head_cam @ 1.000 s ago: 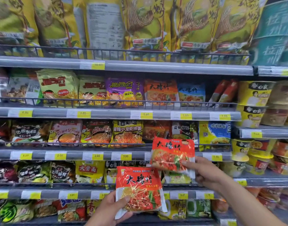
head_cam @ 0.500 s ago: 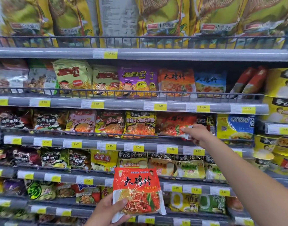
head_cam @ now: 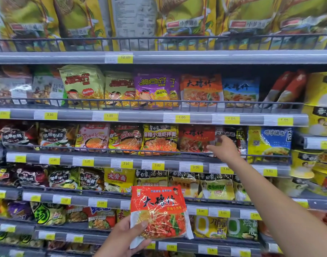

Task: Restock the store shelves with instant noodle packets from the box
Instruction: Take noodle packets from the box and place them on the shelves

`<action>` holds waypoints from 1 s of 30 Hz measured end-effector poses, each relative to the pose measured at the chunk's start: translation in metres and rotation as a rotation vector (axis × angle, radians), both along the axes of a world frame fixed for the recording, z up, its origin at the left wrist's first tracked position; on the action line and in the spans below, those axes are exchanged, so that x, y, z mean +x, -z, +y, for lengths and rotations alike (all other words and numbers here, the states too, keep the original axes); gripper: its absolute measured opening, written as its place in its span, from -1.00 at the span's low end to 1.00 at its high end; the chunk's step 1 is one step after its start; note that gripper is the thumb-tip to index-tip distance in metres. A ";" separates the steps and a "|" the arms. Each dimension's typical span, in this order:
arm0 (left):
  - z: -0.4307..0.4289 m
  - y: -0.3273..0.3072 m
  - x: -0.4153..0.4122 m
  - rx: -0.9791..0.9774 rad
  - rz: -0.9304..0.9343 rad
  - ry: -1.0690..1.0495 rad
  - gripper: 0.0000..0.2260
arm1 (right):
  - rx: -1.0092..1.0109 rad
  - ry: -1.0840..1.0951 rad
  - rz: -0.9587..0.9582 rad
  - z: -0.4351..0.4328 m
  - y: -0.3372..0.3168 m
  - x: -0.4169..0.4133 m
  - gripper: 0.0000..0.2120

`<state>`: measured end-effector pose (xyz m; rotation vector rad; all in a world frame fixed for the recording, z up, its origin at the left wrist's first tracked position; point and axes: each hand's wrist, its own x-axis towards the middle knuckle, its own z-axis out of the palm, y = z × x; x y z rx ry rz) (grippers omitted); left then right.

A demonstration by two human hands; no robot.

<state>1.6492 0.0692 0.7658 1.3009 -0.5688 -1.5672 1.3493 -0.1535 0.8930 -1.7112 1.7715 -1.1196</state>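
Released on the shelf, red packet [head_cam: 196, 139] leaves right hand [head_cam: 222, 148] spread; left hand [head_cam: 125, 236] pinches another packet [head_cam: 159, 212].

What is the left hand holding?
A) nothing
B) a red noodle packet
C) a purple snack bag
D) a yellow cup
B: the left hand grips a red noodle packet by its lower left corner, in front of the shelves.

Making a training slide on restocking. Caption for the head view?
Left hand holds a red noodle packet while right hand reaches the shelved red packet.
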 end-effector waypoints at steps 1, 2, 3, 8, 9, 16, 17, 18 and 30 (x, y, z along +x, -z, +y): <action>-0.003 -0.002 -0.006 -0.018 0.009 0.006 -0.70 | -0.082 0.005 0.014 0.017 0.004 0.000 -0.68; -0.007 -0.004 -0.012 -0.040 0.022 0.008 -0.69 | -0.140 -0.025 0.007 0.032 0.011 0.000 -0.77; -0.010 -0.008 -0.019 -0.071 0.032 0.015 -0.68 | -0.132 -0.084 -0.020 0.050 0.017 0.000 -0.86; -0.033 -0.036 -0.056 -0.214 0.095 0.040 -0.67 | 0.356 -0.400 -0.111 0.126 0.053 -0.004 -0.68; -0.041 -0.041 -0.062 -0.240 0.110 0.045 -0.65 | 0.421 -0.430 -0.154 0.135 0.059 -0.007 -0.65; -0.088 -0.087 -0.102 -0.413 0.015 0.109 -0.62 | 0.415 -0.283 -0.743 0.115 0.062 -0.027 -0.71; -0.097 -0.091 -0.105 -0.454 -0.061 0.145 -0.72 | 0.383 -0.260 -0.738 0.108 0.057 -0.029 -0.74; -0.104 -0.095 -0.108 -0.480 -0.167 0.169 -0.80 | 0.363 -0.241 -0.728 0.099 0.052 -0.030 -0.77; -0.197 -0.116 -0.117 -0.791 -1.341 -0.075 -0.57 | -0.067 0.077 0.155 0.015 0.021 -0.011 -0.59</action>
